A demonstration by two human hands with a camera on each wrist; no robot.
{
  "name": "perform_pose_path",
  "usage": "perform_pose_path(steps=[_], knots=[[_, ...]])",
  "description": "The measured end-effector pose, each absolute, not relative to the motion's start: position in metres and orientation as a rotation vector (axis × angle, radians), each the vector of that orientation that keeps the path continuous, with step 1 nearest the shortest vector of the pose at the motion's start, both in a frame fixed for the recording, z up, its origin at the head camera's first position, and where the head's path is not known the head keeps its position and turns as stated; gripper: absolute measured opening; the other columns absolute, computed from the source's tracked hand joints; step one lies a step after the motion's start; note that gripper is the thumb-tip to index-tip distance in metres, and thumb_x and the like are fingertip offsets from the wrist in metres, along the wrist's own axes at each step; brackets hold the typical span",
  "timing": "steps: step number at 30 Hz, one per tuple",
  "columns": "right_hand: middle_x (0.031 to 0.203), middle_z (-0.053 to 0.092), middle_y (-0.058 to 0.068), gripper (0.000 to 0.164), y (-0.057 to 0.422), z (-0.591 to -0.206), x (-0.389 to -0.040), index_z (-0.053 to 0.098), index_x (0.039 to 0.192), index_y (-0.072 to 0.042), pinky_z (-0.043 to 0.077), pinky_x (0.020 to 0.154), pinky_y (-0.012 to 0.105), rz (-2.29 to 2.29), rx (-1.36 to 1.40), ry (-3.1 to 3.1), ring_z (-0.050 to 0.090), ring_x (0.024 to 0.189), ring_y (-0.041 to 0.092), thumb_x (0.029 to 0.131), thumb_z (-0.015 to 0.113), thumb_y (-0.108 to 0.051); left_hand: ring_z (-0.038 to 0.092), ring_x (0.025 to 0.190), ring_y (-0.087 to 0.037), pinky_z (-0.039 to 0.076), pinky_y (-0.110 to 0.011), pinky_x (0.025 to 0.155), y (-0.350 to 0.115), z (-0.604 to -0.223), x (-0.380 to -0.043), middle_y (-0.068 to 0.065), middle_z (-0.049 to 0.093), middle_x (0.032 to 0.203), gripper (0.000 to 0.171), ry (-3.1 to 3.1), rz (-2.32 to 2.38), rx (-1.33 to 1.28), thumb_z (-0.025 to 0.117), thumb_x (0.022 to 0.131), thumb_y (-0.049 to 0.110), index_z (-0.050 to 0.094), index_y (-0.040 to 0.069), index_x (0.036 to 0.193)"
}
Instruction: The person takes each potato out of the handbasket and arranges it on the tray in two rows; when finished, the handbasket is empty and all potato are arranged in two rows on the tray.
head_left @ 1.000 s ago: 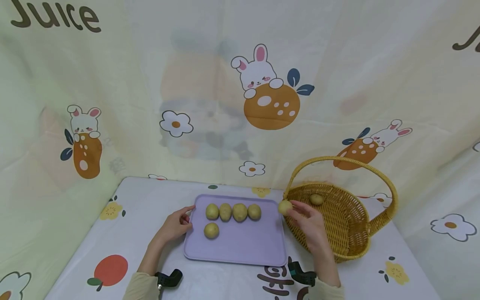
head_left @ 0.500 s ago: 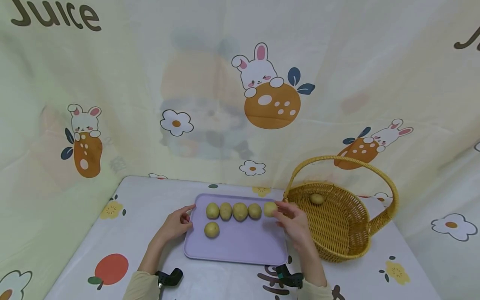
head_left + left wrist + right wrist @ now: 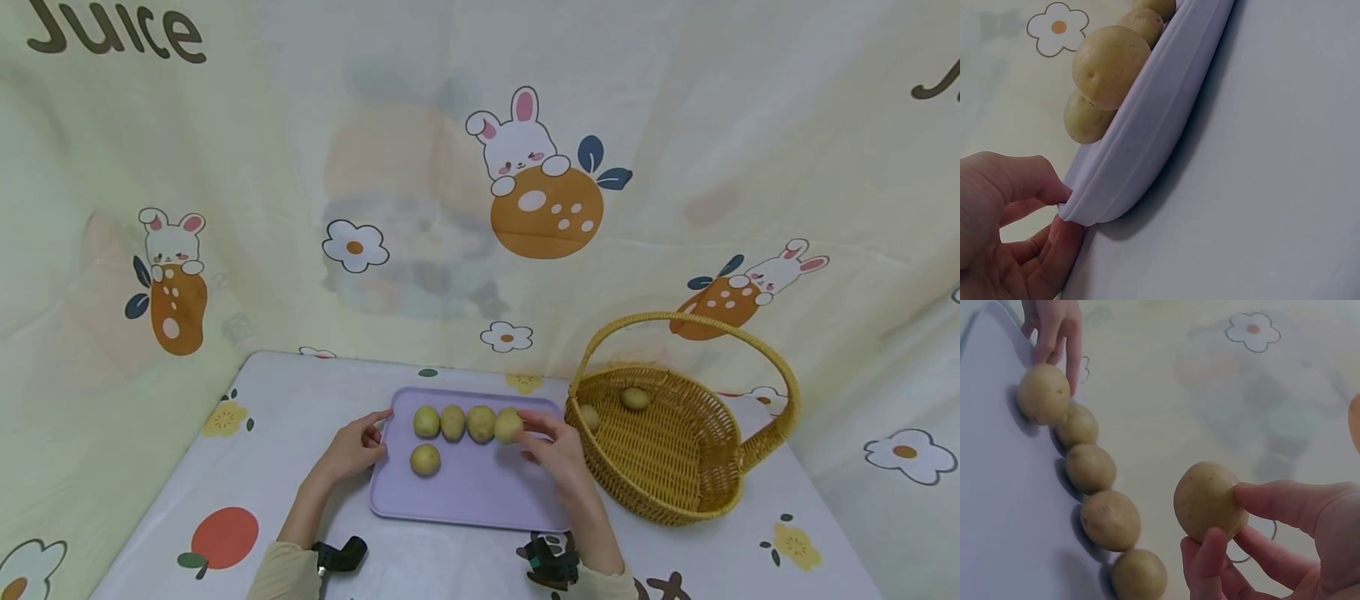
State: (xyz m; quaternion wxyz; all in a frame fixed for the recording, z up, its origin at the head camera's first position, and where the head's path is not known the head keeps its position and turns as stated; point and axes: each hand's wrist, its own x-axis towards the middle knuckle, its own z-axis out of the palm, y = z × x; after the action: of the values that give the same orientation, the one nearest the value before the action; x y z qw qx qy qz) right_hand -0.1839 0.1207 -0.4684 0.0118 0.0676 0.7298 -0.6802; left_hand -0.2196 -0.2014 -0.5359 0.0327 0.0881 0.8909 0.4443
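Observation:
A potato (image 3: 1210, 501) is pinched between the thumb and fingers of my right hand (image 3: 557, 457), held up above the purple tray (image 3: 468, 498). In the head view this potato covers the right end of the back row; the right wrist view shows several potatoes (image 3: 1110, 520) lined up there. One more potato (image 3: 425, 460) lies in front of the row at the left. My left hand (image 3: 348, 450) grips the tray's left rim, thumb over the edge (image 3: 1072, 209) and fingers below it.
To the right of the tray stands a yellow wicker basket (image 3: 686, 454) with a tall arched handle. Two potatoes show inside it, one potato (image 3: 635, 398) at the back and another potato (image 3: 590, 417) by the left wall. A patterned curtain (image 3: 420, 167) hangs behind the table.
My right hand has carried the potato leftward from the basket's edge to over the right end of the row. A second potato in the basket has come into sight. The left hand stays put.

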Motion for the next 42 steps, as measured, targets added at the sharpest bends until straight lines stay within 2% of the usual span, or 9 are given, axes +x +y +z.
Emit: perform_pose_path(steps=[5, 13, 20, 33, 42], knots=[[0.114, 0.062, 0.016, 0.037, 0.112, -0.473, -0.183, 0.065, 0.121, 0.005, 0.054, 0.071, 0.029, -2.109, 0.197, 2.26, 0.061, 0.089, 0.016, 0.085, 0.071, -0.002, 0.051, 0.07, -0.015, 0.043, -0.025, 0.06, -0.202, -0.537, -0.221, -0.003, 0.053, 0.082, 0.061, 2.744, 1.366, 0.265, 0.066, 0.078, -0.002, 0.054, 0.001, 0.139], [0.103, 0.066, 0.014, 0.04, 0.098, -0.486, -0.184, 0.063, 0.12, 0.01, 0.053, 0.065, 0.028, -2.146, 0.142, 2.226, 0.061, 0.079, 0.013, 0.082, 0.072, 0.0, 0.051, 0.07, -0.015, 0.043, -0.025, 0.061, -0.203, -0.54, -0.223, -0.003, 0.054, 0.081, 0.062, 2.741, 1.373, 0.265, 0.066, 0.078, -0.001, 0.054, 0.001, 0.139], [0.102, 0.067, 0.015, 0.038, 0.083, -0.497, -0.182, 0.066, 0.116, 0.009, 0.052, 0.064, 0.027, -2.12, 0.148, 2.223, 0.061, 0.08, 0.013, 0.08, 0.073, 0.001, 0.05, 0.07, -0.014, 0.042, -0.025, 0.06, -0.203, -0.539, -0.222, -0.003, 0.054, 0.081, 0.063, 2.736, 1.38, 0.255, 0.066, 0.078, -0.001, 0.054, 0.002, 0.139], [0.1, 0.065, 0.017, 0.041, 0.067, -0.512, -0.182, 0.061, 0.118, 0.015, 0.049, 0.06, 0.023, -2.07, 0.056, 2.244, 0.058, 0.073, 0.007, 0.081, 0.071, 0.003, 0.05, 0.07, -0.014, 0.042, -0.024, 0.06, -0.203, -0.539, -0.222, -0.002, 0.054, 0.081, 0.062, 2.722, 1.393, 0.254, 0.067, 0.078, -0.001, 0.054, 0.002, 0.139], [0.1, 0.065, 0.021, 0.039, 0.058, -0.523, -0.181, 0.062, 0.115, 0.016, 0.05, 0.06, 0.021, -2.038, -0.011, 2.314, 0.063, 0.076, 0.013, 0.078, 0.071, 0.006, 0.05, 0.069, -0.014, 0.041, -0.024, 0.06, -0.204, -0.54, -0.223, -0.002, 0.053, 0.081, 0.063, 2.721, 1.398, 0.272, 0.066, 0.078, -0.001, 0.054, 0.002, 0.139]])
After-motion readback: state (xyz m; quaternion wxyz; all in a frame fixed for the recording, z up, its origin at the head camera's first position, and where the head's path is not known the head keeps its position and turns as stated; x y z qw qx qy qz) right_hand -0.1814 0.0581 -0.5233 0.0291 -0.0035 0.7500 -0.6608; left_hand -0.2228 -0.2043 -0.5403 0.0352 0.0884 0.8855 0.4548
